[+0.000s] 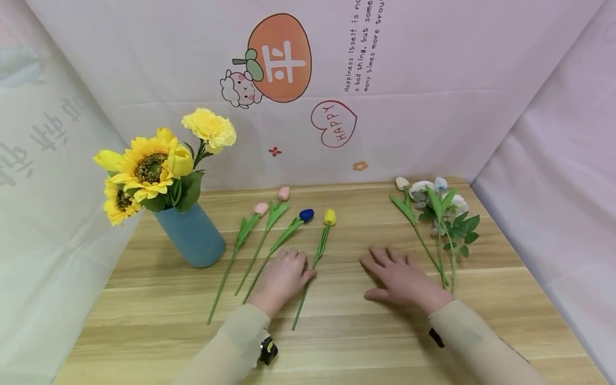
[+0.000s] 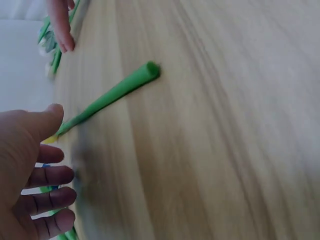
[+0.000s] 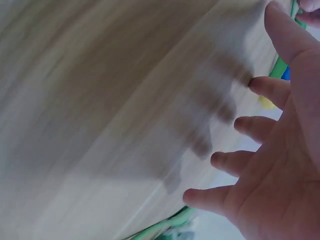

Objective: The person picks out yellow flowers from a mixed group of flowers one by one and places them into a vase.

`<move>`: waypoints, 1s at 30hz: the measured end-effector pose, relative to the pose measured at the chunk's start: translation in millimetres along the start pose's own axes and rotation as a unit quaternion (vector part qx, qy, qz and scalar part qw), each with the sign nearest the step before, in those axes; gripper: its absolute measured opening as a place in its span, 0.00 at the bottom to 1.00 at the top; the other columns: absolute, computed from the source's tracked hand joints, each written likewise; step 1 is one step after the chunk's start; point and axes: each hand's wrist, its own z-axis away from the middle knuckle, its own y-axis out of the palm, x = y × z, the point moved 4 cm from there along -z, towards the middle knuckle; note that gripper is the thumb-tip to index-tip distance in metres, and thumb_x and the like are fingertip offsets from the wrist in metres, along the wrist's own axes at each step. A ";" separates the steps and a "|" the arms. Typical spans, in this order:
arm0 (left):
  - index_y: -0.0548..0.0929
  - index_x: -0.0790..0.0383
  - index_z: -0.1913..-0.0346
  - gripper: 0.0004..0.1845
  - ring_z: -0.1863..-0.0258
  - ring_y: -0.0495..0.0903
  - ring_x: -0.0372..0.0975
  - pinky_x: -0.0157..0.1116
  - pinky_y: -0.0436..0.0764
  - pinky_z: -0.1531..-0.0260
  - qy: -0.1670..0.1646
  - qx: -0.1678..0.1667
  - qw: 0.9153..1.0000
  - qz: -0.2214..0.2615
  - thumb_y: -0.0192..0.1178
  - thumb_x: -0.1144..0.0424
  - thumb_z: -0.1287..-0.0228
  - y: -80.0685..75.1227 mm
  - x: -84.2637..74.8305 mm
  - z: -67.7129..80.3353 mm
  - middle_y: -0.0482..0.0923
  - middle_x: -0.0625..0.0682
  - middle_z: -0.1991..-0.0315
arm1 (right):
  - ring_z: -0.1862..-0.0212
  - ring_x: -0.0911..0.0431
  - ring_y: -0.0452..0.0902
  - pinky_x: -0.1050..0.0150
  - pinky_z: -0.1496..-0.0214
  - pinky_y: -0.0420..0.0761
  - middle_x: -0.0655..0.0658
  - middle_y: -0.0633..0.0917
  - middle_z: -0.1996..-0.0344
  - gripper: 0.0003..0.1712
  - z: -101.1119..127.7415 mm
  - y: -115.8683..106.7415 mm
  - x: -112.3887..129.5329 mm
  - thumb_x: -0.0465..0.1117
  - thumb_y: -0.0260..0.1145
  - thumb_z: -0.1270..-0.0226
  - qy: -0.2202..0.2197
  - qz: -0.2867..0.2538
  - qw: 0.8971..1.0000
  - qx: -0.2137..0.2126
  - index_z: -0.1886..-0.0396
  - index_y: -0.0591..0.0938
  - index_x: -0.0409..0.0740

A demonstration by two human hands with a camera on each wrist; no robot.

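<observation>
Head view shows the light wooden bench [image 1: 337, 331] first, with a pale printed cloth backdrop [image 1: 433, 80] hung behind and at both sides. On its left part stands a blue cylindrical vase [image 1: 192, 235], upright, and it holds yellow artificial sunflowers [image 1: 146, 171] with a yellow carnation [image 1: 209, 128]. At the right lies a small bunch of white and pale blue flowers with green leaves [image 1: 440, 214], flat on the wood.

Between vase and bunch, four artificial tulips lie side by side, probably so that each can be picked alone: two pink tulips [image 1: 262, 208], a dark blue tulip [image 1: 306, 215] and a yellow tulip with green stem [image 1: 329, 217].

Left hand [image 1: 284, 278] rests over the tulip stems, fingers loosely bent, thumb just beside the yellow tulip's stem; its grip is released, nothing is pinched. Right hand [image 1: 401, 278] lies flat with spread fingers, near the bunch's stems, grip also released.
</observation>
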 end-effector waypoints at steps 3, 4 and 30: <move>0.83 0.53 0.59 0.13 0.61 0.79 0.42 0.42 0.82 0.71 -0.009 -0.008 1.000 -0.015 0.65 0.47 0.30 3.8 -3.8 -1.8 0.81 0.47 0.61 | 0.24 0.26 0.51 0.18 0.36 0.57 0.33 0.59 0.21 0.49 0.8 0.8 -7.3 0.68 0.65 0.34 0.014 -0.006 1.000 0.004 0.20 0.64 0.52; 0.83 0.54 0.59 0.11 0.62 0.80 0.43 0.43 0.81 0.72 -0.013 -0.012 1.000 -0.017 0.65 0.50 0.29 4.0 -4.7 -2.1 0.81 0.48 0.61 | 0.24 0.26 0.51 0.19 0.36 0.58 0.33 0.59 0.21 0.49 0.9 1.1 -8.3 0.68 0.65 0.34 0.016 -0.007 1.000 0.004 0.20 0.64 0.53; 0.86 0.69 0.67 0.03 0.74 0.83 0.44 0.37 0.82 0.84 0.081 -0.175 0.976 -0.104 0.66 0.77 0.38 -54.3 8.9 13.6 0.81 0.58 0.67 | 0.23 0.24 0.47 0.16 0.38 0.54 0.32 0.56 0.20 0.48 3.3 1.5 -9.5 0.65 0.66 0.32 0.007 -0.048 0.999 0.001 0.19 0.62 0.51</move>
